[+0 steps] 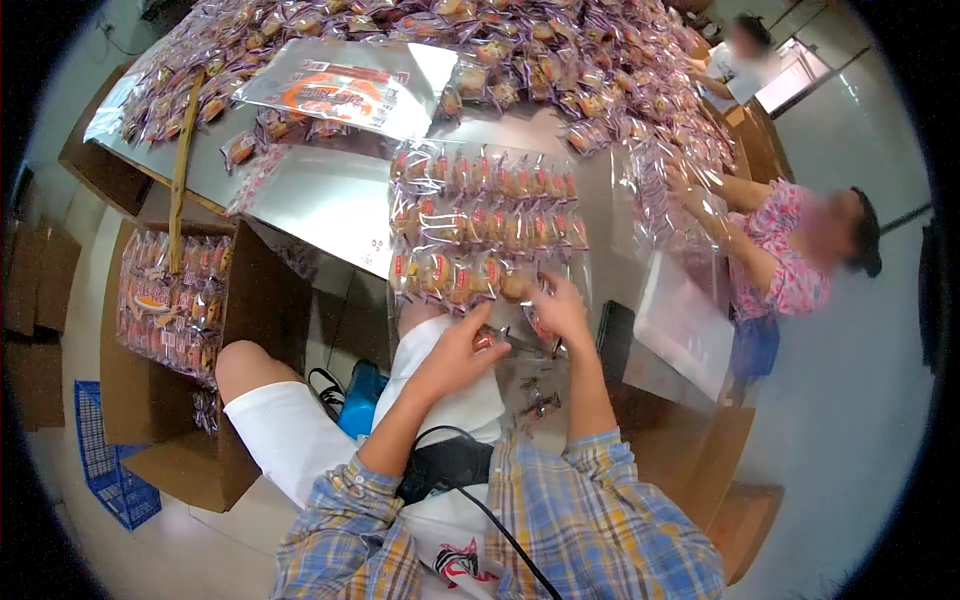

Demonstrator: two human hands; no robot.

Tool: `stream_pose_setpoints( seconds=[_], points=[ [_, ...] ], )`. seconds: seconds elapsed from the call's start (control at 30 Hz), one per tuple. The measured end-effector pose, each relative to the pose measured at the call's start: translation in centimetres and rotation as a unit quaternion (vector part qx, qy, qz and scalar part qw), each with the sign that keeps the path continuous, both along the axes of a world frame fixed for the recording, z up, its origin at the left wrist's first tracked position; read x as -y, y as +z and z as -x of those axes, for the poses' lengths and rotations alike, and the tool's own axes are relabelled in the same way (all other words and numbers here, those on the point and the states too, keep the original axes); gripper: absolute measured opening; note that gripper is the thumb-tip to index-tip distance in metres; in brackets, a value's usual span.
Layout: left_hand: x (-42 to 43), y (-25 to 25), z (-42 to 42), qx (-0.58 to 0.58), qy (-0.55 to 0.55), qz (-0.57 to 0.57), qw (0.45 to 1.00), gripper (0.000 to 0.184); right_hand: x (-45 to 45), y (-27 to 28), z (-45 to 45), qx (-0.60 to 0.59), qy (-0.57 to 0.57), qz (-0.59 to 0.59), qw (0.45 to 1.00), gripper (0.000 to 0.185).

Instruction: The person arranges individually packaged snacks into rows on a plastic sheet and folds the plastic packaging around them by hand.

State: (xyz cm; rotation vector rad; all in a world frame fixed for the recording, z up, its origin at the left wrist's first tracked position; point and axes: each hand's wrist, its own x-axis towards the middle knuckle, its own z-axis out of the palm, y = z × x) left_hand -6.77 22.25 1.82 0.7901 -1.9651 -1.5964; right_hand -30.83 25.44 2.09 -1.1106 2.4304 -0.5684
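Note:
A clear plastic bag [485,215] lies over the table's near edge, holding three rows of small wrapped cakes. My left hand [457,352] is below the bottom row, its fingers bent around a small wrapped piece [490,338] with red on it. At the right end of the bottom row is my right hand [560,308], its fingers curled at the bag's lower part; what they hold is too blurred to make out. The lower part of the bag hangs over my lap.
A big pile of wrapped cakes [560,60] covers the table's far side. Printed bags [345,90] lie before it. At left, a cardboard box [265,300] holds a filled bag [172,295]. A co-worker [800,245] at right handles another clear bag [660,190].

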Motion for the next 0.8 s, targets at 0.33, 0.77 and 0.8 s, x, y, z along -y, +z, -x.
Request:
stream_pose_setpoints(
  seconds=[0.33,0.77,0.8],
  points=[
    [0.3,0.5,0.0,-0.006,0.014,-0.019,1.0,0.077,-2.6,2.5,-4.7,-0.174,0.02,0.156,0.972,0.057],
    [-0.2,3.1,-0.3,0.086,-0.051,0.115,0.988,0.077,-5.4,2.3,-6.5,-0.229,0.182,0.225,0.929,0.026],
    [-0.4,3.4,-0.2,0.102,-0.051,0.116,0.987,0.076,-5.4,2.4,-6.2,-0.221,0.198,0.225,0.928,0.029]
  ],
)
